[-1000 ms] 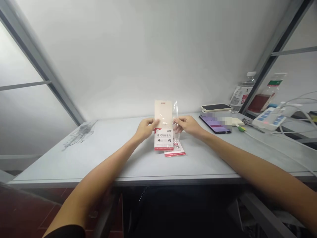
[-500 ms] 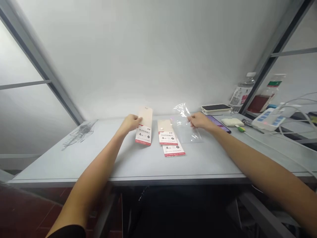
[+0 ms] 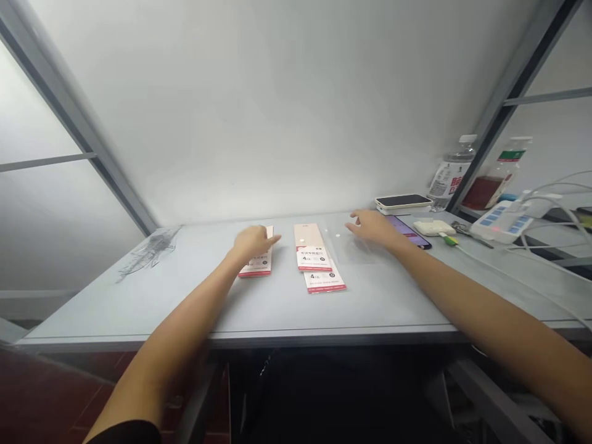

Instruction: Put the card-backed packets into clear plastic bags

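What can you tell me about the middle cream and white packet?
This long rectangular cream and white packet lies flat on the pale grey table, its surface glossy like plastic. The white lower part has dark print, a large 4 and a red bottom band. That end overlaps a similar packet. No hand touches it.

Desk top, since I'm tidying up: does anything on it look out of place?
One thing: a grey scratchy patch at the left end of the desk looks odd, lying apart from the packets. It may be crumpled film or marks; it's too unclear to tell.
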`<state>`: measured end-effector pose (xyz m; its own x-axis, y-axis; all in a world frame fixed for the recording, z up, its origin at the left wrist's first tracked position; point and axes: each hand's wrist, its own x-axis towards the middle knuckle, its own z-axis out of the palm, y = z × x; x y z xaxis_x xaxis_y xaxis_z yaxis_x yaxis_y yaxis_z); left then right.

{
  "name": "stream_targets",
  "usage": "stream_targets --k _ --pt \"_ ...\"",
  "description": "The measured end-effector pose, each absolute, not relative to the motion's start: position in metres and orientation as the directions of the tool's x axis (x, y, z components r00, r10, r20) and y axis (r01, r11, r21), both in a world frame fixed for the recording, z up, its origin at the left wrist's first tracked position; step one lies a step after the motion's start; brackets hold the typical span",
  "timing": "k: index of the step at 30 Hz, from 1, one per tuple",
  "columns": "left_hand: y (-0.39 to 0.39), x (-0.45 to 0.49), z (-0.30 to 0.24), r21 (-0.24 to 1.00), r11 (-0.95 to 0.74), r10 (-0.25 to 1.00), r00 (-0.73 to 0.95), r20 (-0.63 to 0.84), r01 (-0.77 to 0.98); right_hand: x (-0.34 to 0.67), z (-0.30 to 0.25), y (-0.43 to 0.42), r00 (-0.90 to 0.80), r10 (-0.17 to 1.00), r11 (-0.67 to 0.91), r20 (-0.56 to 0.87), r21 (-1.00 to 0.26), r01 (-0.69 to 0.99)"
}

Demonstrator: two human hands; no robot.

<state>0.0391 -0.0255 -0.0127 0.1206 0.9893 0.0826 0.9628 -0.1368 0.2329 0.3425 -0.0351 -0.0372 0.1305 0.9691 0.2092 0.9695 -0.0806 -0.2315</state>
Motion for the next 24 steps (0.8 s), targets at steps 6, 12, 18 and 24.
stream_targets --k 6,12,18,24 --pt "-0.055 0.084 -0.036 0.231 -0.470 0.881 0.437 0.181 0.852 0.309 -0.033 -0.055 -0.102 0.947 0.202 0.305 -0.317 0.927" --pt "-0.056 0.083 -0.034 0.154 -0.540 0.840 0.520 0.152 0.827 0.285 -0.023 -0.079 -0.209 0.917 0.358 0.339 -0.469 0.808" --pt "-0.058 0.081 -0.024 0.249 -0.535 0.836 0.465 0.290 0.807 0.286 -0.019 -0.079 0.004 0.976 0.118 0.219 -0.544 0.831" --pt "-0.062 0.083 -0.025 0.379 -0.658 0.751 0.525 0.401 0.651 0.283 -0.019 -0.079 -0.135 0.983 0.178 0.127 -0.847 0.500"
